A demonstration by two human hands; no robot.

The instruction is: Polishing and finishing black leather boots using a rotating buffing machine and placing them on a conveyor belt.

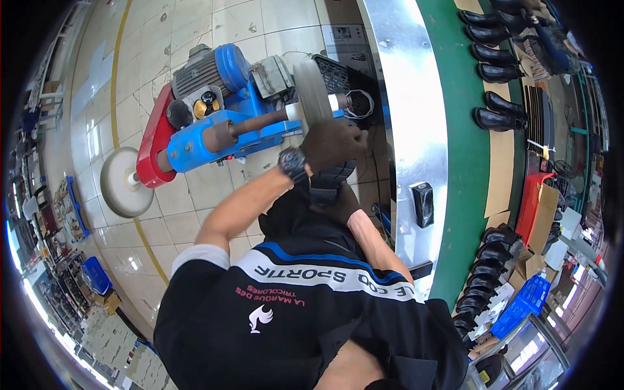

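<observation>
Both my hands wear dark gloves and grip a black shoe [330, 181], held close to the blurred, turning buffing wheel [312, 94]. My left hand [330, 144], with a black watch above its glove, is closed over the far end of the shoe, right beside the wheel. It hides where shoe and wheel may touch. Nearer to my body, my right hand [342, 205] wraps the other end of the shoe from below, its fingers partly covered. The wheel sits on the shaft of a blue machine [195, 142].
A red guard [155, 133] and a second, pale wheel [127, 182] are at the machine's left; a motor [208, 70] stands behind. On my right runs a metal ledge [416, 130] carrying a small black block [423, 204]. Beyond lies a green surface [465, 162] with several black shoes [494, 71].
</observation>
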